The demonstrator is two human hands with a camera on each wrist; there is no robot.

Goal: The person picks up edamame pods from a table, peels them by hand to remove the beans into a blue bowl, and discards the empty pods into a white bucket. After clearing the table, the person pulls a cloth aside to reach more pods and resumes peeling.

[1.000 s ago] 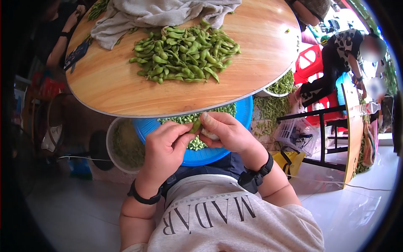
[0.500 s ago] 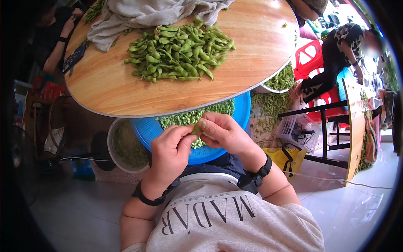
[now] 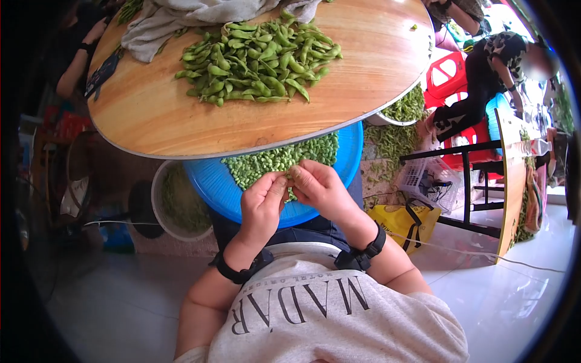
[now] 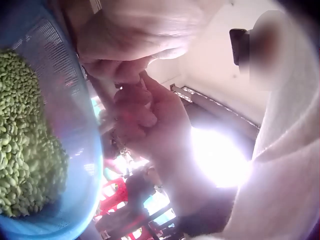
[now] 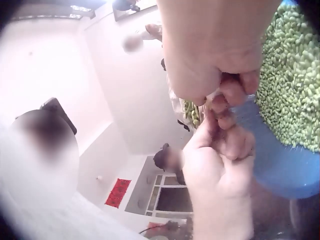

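Both hands meet over the blue basket [image 3: 203,187], fingertips together. My left hand [image 3: 261,198] pinches one end of an edamame pod [image 3: 288,174], thumb against curled fingers. From the other side, my right hand [image 3: 322,189] pinches the same pod with thumb and forefinger. Fingers hide nearly all of it; only a sliver shows. Shelled green beans [image 3: 266,162] cover the basket's bottom below the hands, and in the right wrist view these beans [image 5: 290,75] lie right beside the knuckles.
A round wooden table [image 3: 212,130] overhangs the basket's far side, with a heap of edamame pods [image 3: 257,60] and a grey cloth [image 3: 181,21] on it. A bucket [image 3: 181,202] stands left. At right are a yellow bag [image 3: 399,224], a white crate [image 3: 433,184] and a bending person [image 3: 493,72].
The green pod, plainly visible between the hands earlier, is now almost covered by fingertips. The left hand has turned more upright and closer to the right. The view has shifted slightly.
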